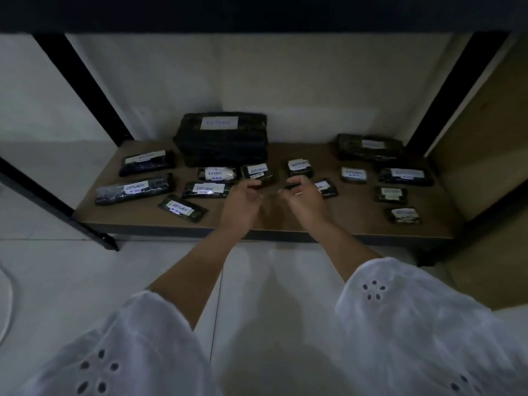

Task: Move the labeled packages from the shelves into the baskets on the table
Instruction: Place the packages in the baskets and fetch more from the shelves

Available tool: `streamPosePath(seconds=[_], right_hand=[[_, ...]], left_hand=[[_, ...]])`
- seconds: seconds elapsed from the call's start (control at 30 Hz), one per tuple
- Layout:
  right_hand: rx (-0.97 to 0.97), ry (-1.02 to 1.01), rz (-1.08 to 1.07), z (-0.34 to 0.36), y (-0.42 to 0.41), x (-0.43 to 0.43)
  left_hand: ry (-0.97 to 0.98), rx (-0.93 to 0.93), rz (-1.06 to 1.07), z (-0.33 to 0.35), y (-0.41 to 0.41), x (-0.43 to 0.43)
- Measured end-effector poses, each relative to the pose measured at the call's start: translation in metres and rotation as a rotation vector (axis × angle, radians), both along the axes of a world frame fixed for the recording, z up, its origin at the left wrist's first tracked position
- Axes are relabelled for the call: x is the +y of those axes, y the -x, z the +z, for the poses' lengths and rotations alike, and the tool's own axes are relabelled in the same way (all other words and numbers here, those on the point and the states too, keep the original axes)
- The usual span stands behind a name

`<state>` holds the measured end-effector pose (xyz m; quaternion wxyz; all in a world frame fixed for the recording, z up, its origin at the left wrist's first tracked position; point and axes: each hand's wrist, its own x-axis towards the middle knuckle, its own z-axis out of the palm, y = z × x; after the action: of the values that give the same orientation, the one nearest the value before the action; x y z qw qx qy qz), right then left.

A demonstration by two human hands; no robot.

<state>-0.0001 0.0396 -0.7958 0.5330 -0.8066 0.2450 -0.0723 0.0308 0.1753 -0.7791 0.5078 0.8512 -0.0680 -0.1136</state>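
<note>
Lots was left to do. Your labeled packages (205, 189) lay on the low shelf (137, 218); no basket showed. Your left hand (243, 197) and right hand (304, 197) curled over them; I couldn't tell if they held one.

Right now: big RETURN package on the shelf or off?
On the shelf: the big package sits at its back, RETURN label facing the camera.
</note>
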Motion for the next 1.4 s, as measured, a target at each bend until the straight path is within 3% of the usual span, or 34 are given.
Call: streamPosePath(seconds=[0.27,0.53,0.73,0.87,0.97,1.13,1.4], right_hand=[[-0.034,-0.040,-0.157,-0.012,-0.025,-0.028],[-0.047,-0.017,-0.285,-0.029,-0.039,-0.050],[0.043,0.217,-0.203,-0.035,-0.059,-0.067],[0.215,0.536,-0.141,-0.033,-0.077,-0.081],[0.322,0.657,-0.059,-0.033,-0.089,-0.084],[0.414,0.665,0.044,-0.037,-0.102,-0.084],[0.303,0.414,0.049,-0.029,-0.102,-0.078]], left_hand=[[-0.082,-0.059,0.254,-0.018,-0.044,-0.017],[-0.157,0.084,0.325,-0.048,-0.073,-0.039],[-0.254,0.062,0.296,-0.056,-0.088,-0.040],[-0.155,0.059,0.237,-0.057,-0.093,-0.037],[-0.135,0.123,0.179,-0.057,-0.091,-0.037],[-0.177,0.165,0.135,-0.060,-0.088,-0.035],[0.093,0.240,0.192,-0.043,-0.091,-0.030]])
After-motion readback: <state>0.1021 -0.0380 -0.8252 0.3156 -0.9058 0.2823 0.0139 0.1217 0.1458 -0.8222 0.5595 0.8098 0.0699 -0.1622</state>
